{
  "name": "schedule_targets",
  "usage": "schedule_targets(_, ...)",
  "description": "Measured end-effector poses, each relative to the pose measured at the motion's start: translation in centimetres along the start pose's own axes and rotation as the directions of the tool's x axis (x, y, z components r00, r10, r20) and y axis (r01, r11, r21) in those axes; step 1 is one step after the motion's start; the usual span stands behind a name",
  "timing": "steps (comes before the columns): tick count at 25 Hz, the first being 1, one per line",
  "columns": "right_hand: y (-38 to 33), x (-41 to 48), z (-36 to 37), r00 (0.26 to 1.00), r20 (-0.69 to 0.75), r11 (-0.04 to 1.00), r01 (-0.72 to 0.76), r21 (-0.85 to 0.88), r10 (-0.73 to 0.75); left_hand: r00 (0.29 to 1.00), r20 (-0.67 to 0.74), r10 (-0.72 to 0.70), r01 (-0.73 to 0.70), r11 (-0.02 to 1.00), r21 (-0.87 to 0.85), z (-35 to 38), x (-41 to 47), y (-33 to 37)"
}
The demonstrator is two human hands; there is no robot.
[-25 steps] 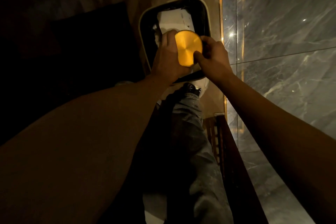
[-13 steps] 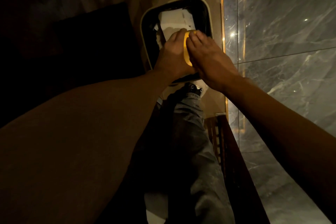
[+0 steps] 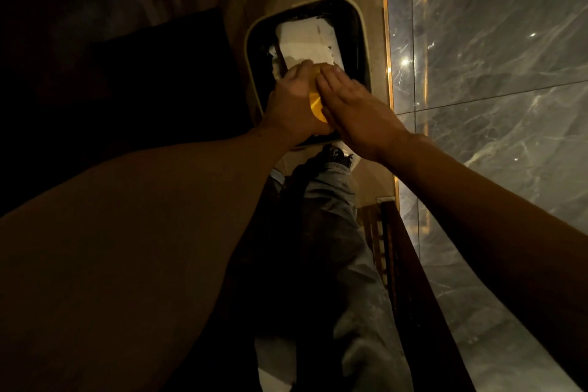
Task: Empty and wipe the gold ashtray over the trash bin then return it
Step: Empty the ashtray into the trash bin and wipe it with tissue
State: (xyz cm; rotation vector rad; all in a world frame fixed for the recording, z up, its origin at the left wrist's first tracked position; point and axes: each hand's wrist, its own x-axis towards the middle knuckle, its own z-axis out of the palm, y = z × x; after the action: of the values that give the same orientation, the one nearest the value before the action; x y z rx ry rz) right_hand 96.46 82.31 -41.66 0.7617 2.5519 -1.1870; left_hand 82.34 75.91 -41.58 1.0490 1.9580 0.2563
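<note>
Both hands meet over the black trash bin (image 3: 251, 51). The left hand (image 3: 294, 102) has its fingers clamped on the gold ashtray (image 3: 316, 105), mostly hidden. The right hand (image 3: 356, 111) lies flat across it, fingers together. White paper (image 3: 307, 41) fills the bin.

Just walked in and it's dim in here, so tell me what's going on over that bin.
A person is standing over the trash bin on the floor, holding the gold ashtray above its opening. The left hand grips the ashtray, tipped on edge, while the right hand lies flat against its other face, hiding most of it. White paper already lies in the bin. Whether the right hand holds a wipe cannot be seen.
</note>
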Motion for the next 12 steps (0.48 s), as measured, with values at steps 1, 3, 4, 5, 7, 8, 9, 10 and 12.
schedule_targets(1, 0.0, 0.0, 0.1, 0.999, 0.051, 1.0, -0.01, 0.003, 0.009, 1.0, 0.0, -0.008, 0.008, 1.0, -0.003, 0.0, -0.1, 0.0)
schedule_targets(3, -0.6, 0.8, -0.5, 1.0, -0.015, 0.999, -0.021, 0.034, 0.021, 0.997, -0.05, -0.066, 0.063, 0.995, -0.074, 0.0, 0.0, 0.3)
schedule_targets(4, -1.3, 1.0, -1.3, 0.992, -0.123, 0.998, -0.023, 0.059, 0.03, 0.995, -0.055, -0.082, 0.076, 0.992, -0.099, -0.1, 0.1, 0.5)
schedule_targets(5, -1.8, 1.1, -1.8, 0.973, -0.225, 0.996, -0.035, 0.08, 0.052, 0.995, -0.061, -0.084, 0.078, 0.992, -0.099, 0.0, 0.2, 0.8)
schedule_targets(7, -1.7, 0.8, -1.5, 0.953, -0.296, 0.997, -0.05, 0.066, 0.067, 0.995, -0.097, -0.04, 0.033, 0.997, -0.074, 0.0, 0.4, 0.9)
schedule_targets(8, -1.4, 0.6, -1.0, 0.968, -0.242, 0.998, -0.053, 0.038, 0.061, 0.995, -0.093, -0.038, 0.031, 0.996, -0.082, -0.2, 0.3, 1.1)
schedule_targets(9, -1.0, 0.3, -0.5, 0.987, -0.151, 0.999, -0.051, 0.015, 0.053, 0.997, -0.074, -0.035, 0.028, 0.996, -0.09, -0.5, 0.1, 1.1)
schedule_targets(10, -1.0, 0.0, -0.2, 0.995, -0.081, 0.999, -0.05, 0.006, 0.05, 0.998, -0.06, -0.019, 0.014, 0.996, -0.087, -0.5, -0.1, 0.9)
schedule_targets(12, -1.1, -0.2, -0.2, 0.99, -0.14, 0.999, -0.033, -0.022, 0.029, 0.998, -0.052, 0.034, -0.038, 0.997, -0.07, -0.6, -0.4, 0.7)
